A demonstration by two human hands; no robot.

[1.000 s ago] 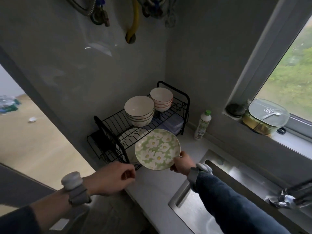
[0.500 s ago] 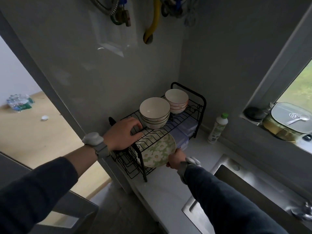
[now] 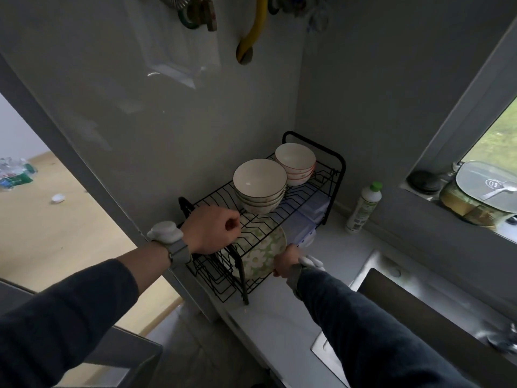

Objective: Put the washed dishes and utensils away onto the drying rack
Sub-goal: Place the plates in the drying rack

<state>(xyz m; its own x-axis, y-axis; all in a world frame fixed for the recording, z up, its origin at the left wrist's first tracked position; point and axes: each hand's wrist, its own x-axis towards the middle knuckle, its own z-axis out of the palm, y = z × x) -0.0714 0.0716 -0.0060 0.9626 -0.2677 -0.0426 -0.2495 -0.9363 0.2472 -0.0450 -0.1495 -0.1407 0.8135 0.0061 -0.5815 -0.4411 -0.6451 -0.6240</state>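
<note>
Right hand [image 3: 286, 260] pinching rim of green flowered plate [image 3: 263, 253], tilted on edge inside lower tier of black wire drying rack [image 3: 310, 189]. Left hand [image 3: 212, 228] curled over rack's upper tier, just left of plate. Two stacks of bowls [image 3: 260, 184] beyond left hand. White surface [image 3: 279, 312] beneath right wrist.

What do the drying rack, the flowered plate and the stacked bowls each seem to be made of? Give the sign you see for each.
Drying rack: looks like thin metal wire with a black coating; slim bent rods, matt black.
Flowered plate: probably glazed ceramic; smooth printed green-and-white flower pattern, though melamine cannot be excluded.
Stacked bowls: likely glazed ceramic or porcelain; smooth off-white surface with thin painted rim lines.
</note>
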